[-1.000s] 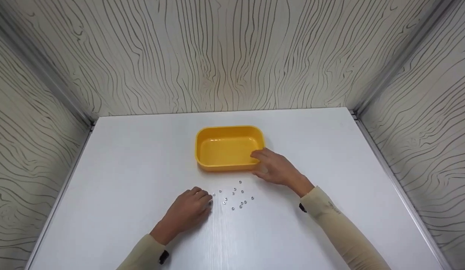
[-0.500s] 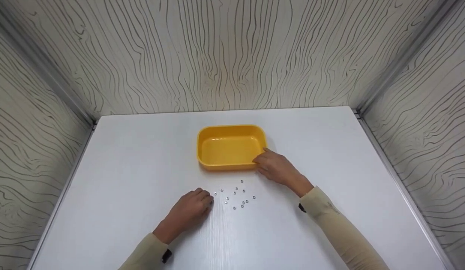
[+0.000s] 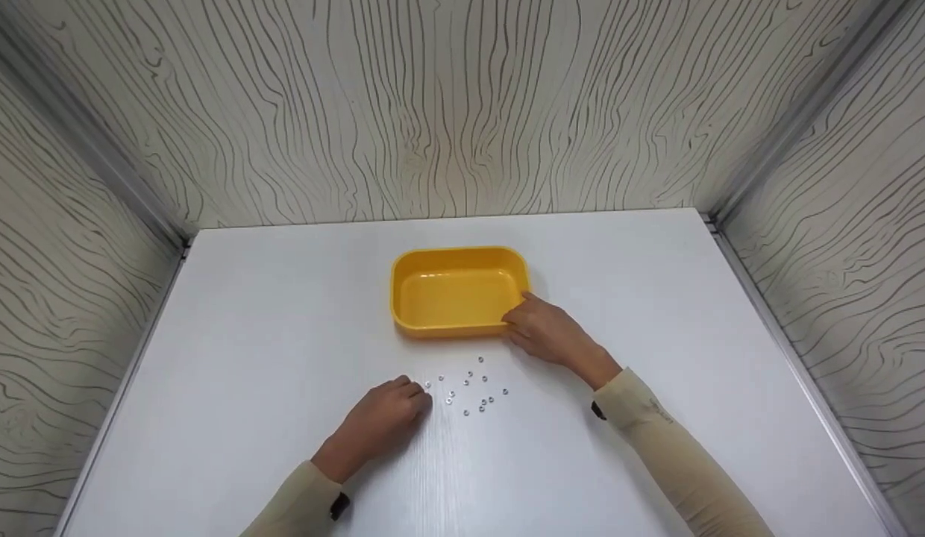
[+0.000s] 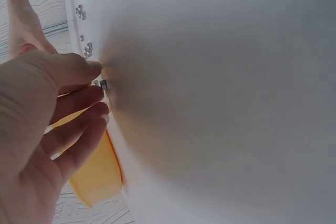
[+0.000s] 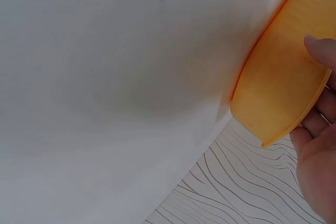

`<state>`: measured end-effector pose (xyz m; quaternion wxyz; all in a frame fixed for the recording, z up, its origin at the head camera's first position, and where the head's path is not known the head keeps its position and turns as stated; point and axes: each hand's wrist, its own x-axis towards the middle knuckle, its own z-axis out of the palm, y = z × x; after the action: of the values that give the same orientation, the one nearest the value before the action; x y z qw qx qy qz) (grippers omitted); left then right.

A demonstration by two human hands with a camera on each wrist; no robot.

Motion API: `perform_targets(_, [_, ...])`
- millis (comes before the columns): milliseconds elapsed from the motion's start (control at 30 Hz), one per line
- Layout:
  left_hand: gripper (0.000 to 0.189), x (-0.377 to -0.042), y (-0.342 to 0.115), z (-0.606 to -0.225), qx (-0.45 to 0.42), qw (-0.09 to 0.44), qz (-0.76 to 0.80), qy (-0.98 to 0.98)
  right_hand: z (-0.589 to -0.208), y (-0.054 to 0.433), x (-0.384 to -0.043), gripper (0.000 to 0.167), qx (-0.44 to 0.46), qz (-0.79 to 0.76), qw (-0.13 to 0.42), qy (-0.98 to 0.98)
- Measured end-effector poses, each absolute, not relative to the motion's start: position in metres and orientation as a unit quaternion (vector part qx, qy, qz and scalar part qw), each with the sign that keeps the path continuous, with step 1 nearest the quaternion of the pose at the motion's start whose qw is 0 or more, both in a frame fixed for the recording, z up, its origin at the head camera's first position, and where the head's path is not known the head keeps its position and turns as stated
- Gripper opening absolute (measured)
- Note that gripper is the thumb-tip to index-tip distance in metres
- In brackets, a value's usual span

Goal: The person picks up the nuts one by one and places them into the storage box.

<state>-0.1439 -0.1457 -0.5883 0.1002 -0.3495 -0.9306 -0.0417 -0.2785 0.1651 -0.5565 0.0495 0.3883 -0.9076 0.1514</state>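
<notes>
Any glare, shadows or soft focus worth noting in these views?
Head: pale sheen on the white table, small highlights inside the yellow tray; left wrist: hazy, a broad soft shadow beside the left hand; right wrist: hazy too, shadow across the table.

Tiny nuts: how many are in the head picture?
13 nuts on the table: one nearest the yellow box, three just below, four toward the left hand, one farthest right, three clustered nearby, one at the bottom. That hand may hide more.

No legible text was recorded, the small dark lettering (image 3: 659, 411) on the long beige fabric right sleeve (image 3: 682, 459) having been too blurred to read.
</notes>
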Motion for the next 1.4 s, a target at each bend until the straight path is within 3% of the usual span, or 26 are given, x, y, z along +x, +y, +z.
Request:
perform_targets(133, [0.012, -0.145, -0.1437, -0.586, -0.346, 0.083, -0.029, -0.934, -0.5561, 0.1651, -0.2793, 0.018, 0.389, 0.159, 0.046, -0.906])
perform_targets(1400, [0.017, -0.1434, -0.1363, -0.5838, -0.358, 0.099, 0.032, -0.928, -0.555, 0.1633, -0.2821, 0.015, 0.367, 0.168, -0.002, -0.915])
